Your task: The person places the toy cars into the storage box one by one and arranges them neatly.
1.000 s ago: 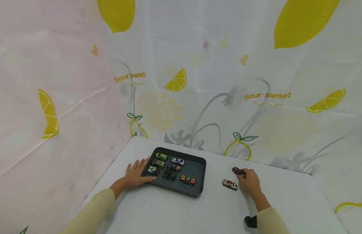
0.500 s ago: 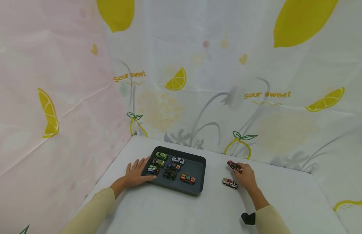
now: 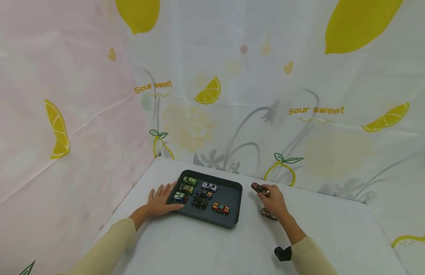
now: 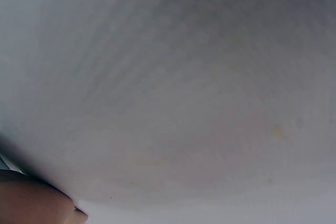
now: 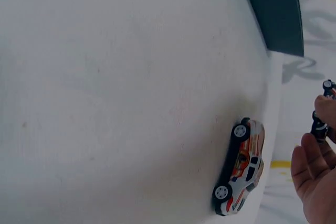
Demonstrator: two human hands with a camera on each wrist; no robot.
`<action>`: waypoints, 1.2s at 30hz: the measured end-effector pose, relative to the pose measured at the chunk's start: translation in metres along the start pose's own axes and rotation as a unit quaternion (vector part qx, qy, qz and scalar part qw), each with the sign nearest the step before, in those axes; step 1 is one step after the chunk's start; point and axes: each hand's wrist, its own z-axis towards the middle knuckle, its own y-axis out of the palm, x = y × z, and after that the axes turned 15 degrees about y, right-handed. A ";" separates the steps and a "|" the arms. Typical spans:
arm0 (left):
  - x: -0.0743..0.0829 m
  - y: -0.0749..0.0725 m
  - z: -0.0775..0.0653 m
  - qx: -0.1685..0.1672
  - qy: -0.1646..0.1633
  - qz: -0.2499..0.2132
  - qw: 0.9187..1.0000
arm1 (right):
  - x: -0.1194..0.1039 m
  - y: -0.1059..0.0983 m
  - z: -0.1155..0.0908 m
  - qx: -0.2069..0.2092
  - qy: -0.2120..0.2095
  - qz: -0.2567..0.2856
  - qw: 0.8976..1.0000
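A dark red and black toy car (image 3: 259, 189) is pinched in the fingers of my right hand (image 3: 276, 201), raised over the table to the right of the dark grey tray (image 3: 221, 222). Below that hand a white toy car (image 3: 269, 214) stands on the table, partly covered by it; the right wrist view shows this white car (image 5: 242, 167) with orange markings. My left hand (image 3: 161, 201) rests with spread fingers against the tray's left side, thumb over the near rim. Several toy cars sit in the tray, among them a red and yellow car (image 3: 220, 208) and a black one (image 3: 200, 203).
A white cloth covers the table (image 3: 185, 248). Behind and to the left hang fabric walls (image 3: 212, 126) printed with lemons. A black heart-shaped thing (image 3: 282, 254) shows at the right sleeve. The left wrist view holds mostly blurred white surface.
My right hand has carried the dark red and black car leftward and a little farther back, toward the tray, passing over the white car. The left hand has stayed at the tray.
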 end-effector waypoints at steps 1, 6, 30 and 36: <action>0.001 0.000 0.000 0.000 0.000 0.001 1.000 | -0.003 0.002 -0.001 0.000 -0.005 0.001 1.000; 0.005 -0.004 -0.001 -0.004 0.000 -0.002 1.000 | -0.013 0.012 -0.003 0.006 -0.032 0.005 0.999; 0.006 -0.006 -0.003 0.002 0.011 -0.006 1.000 | -0.048 0.040 -0.017 -0.028 -0.054 0.015 0.998; 0.000 0.000 0.001 0.005 0.008 0.000 1.000 | -0.056 0.045 -0.018 -0.029 -0.055 -0.002 0.998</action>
